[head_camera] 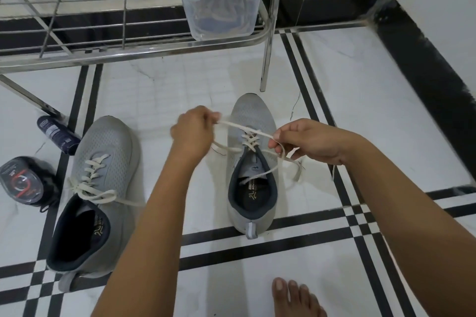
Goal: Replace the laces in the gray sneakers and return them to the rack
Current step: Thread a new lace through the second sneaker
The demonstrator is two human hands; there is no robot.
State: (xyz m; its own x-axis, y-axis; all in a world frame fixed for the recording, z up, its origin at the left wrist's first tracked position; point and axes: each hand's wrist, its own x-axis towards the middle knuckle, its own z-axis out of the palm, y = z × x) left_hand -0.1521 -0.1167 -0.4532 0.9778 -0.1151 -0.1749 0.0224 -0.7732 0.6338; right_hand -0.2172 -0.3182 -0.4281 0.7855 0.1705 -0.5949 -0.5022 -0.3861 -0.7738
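My left hand (195, 127) and right hand (304, 141) are pinching the cream flat lace (239, 127); I'm aiming for even tension across the right-side gray mesh sneaker (247, 110).

Both forearms reach toward 12 o'clock. Left hand (193, 128) fisted, fingers (209, 115) pinching lace (235, 126); right hand (304, 141) at its 3 o'clock, fingers pinching same lace.

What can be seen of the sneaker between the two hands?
The sneaker looks like gray mesh fabric, with a dark collar and insole and a gray heel loop. It stands upright on the tiled floor, toe toward the rack. A cream lace criss-crosses its eyelets, not yet tied. The left hand and right hand each pinch a strand above it.
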